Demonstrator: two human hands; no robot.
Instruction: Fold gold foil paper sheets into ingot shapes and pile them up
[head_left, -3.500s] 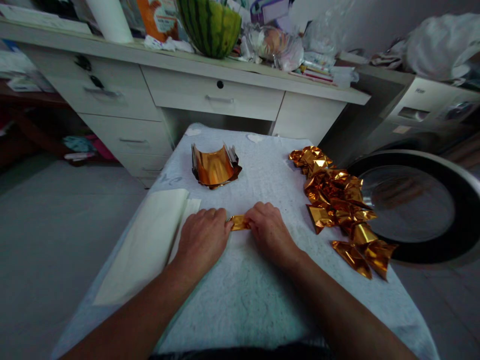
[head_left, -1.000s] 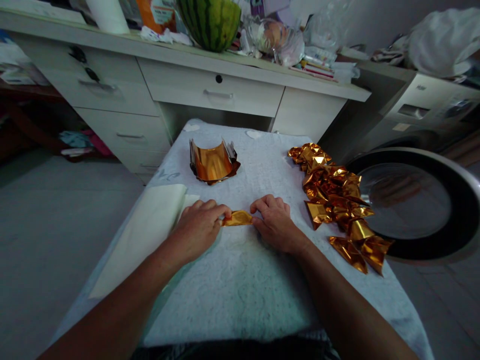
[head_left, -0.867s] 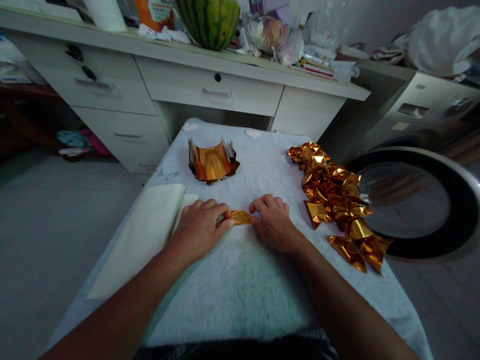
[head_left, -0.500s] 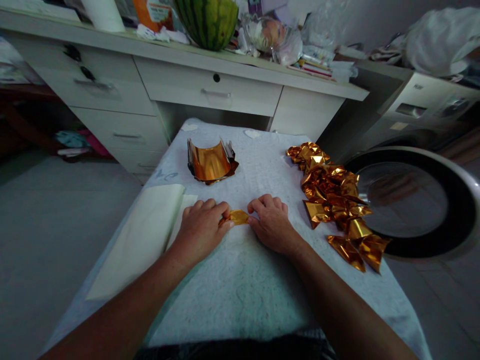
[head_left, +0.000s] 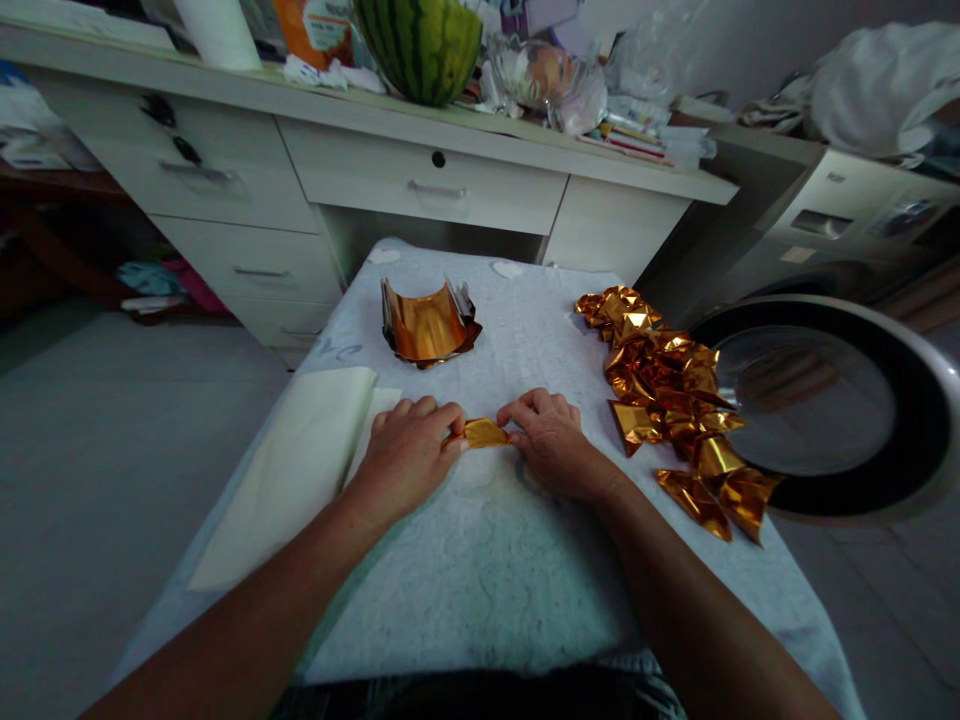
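A small folded piece of gold foil paper [head_left: 486, 433] lies between my hands, low over the cloth-covered table. My left hand [head_left: 415, 445] pinches its left end between thumb and fingers. At the right end, the thumb and bent fingers of my right hand [head_left: 551, 440] close on the tip. Behind my hands, a curved stack of gold foil sheets [head_left: 429, 325] stands with its edges turned up. Several folded gold foil pieces [head_left: 664, 385] are heaped to the right. White paper sheets [head_left: 289, 470] lie by my left forearm, partly covered by it.
The table [head_left: 480, 590] has a pale blue cloth. Beyond it stands a white desk with drawers [head_left: 420, 185], carrying a cut watermelon [head_left: 420, 45] and a glass bowl [head_left: 529, 75]. A washing machine's open round door [head_left: 825, 400] sits close to the table's right edge.
The camera view has shifted slightly. The foil between my hands looks a little flatter and more angular, and my right thumb has moved slightly right. Both hands stay at its ends.
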